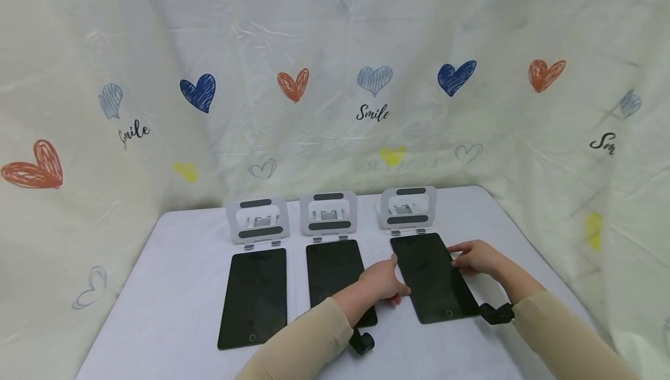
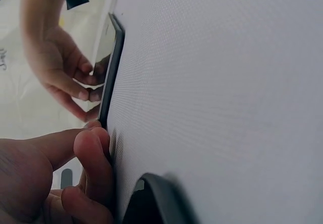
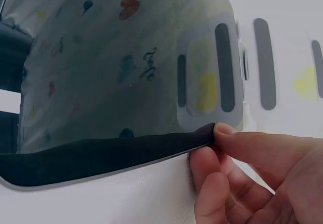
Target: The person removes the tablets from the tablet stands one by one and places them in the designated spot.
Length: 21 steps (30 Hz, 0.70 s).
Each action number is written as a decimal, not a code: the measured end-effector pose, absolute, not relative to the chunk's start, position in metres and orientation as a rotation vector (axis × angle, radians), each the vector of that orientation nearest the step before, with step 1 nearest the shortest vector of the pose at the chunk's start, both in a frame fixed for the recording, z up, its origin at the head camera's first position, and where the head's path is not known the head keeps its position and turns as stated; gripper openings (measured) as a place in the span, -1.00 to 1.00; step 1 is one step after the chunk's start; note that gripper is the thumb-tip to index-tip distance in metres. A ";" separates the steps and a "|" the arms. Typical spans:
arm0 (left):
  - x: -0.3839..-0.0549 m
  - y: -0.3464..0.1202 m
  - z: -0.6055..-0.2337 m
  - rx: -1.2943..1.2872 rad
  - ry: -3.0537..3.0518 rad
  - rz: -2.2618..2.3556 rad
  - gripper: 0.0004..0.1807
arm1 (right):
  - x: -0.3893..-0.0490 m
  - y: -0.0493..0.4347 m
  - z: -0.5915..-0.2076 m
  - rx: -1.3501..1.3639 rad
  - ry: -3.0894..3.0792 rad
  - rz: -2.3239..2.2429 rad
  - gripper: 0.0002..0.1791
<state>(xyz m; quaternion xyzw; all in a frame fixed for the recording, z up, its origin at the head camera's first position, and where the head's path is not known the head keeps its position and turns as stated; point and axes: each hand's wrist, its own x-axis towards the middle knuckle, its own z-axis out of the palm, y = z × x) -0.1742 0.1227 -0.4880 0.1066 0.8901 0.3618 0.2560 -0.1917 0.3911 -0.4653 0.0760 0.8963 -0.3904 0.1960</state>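
Observation:
A black tablet [image 1: 434, 278] lies flat on the white table at the right of the row, in front of a white stand. My left hand [image 1: 381, 278] is at its left edge, thumb and fingertips curled against the rim. At the opposite edge my right hand [image 1: 476, 256] grips the tablet. In the right wrist view, the right thumb [image 3: 227, 129] meets the top of the rim, with curled fingers just below it. The left wrist view shows the left fingers [image 2: 93, 153] bent close over the tabletop.
Two more black tablets, a middle one [image 1: 335, 269] partly behind my left forearm and a left one [image 1: 255, 293], lie alongside. Behind the row are a left stand [image 1: 262, 231], a middle stand [image 1: 330, 224] and a right stand [image 1: 410, 219]. A heart-printed curtain [image 1: 335, 31] hangs behind the table.

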 end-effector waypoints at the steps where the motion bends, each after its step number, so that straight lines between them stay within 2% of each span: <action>1: -0.174 0.123 -0.488 0.290 2.412 0.989 -0.03 | -0.192 0.392 -0.466 0.216 2.511 -1.098 -0.47; 13: -0.172 0.127 -0.485 0.279 2.429 0.976 -0.05 | -0.193 0.398 -0.467 0.184 2.508 -1.112 -0.48; 21: -0.173 0.124 -0.486 0.363 2.498 0.949 -0.42 | -0.185 0.395 -0.460 0.172 2.585 -1.095 -0.49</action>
